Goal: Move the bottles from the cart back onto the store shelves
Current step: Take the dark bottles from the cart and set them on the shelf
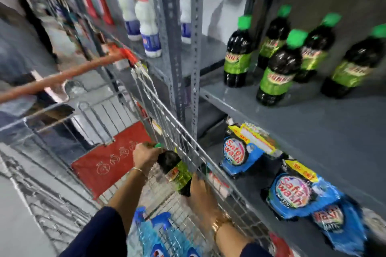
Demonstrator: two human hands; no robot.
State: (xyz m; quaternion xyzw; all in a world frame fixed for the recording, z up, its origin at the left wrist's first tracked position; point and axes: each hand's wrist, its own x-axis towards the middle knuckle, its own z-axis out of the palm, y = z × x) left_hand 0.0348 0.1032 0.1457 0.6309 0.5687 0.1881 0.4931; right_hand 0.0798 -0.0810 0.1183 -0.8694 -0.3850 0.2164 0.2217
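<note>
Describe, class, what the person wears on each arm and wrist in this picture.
Both arms wear dark navy sleeves pushed back above the forearms. The left hand has a thin, pale metal bangle at the wrist. The right hand has a broader gold-coloured band, perhaps a watch or bracelet; blur hides its detail. No gloves are worn.

Dark bottles are capped green and labelled green; white bottles are capped red; pouches are coloured blue; the cart flap is red.

Dark navy sleeves on both arms, thin bangle at left wrist, gold watch (blurred) at right wrist
</note>
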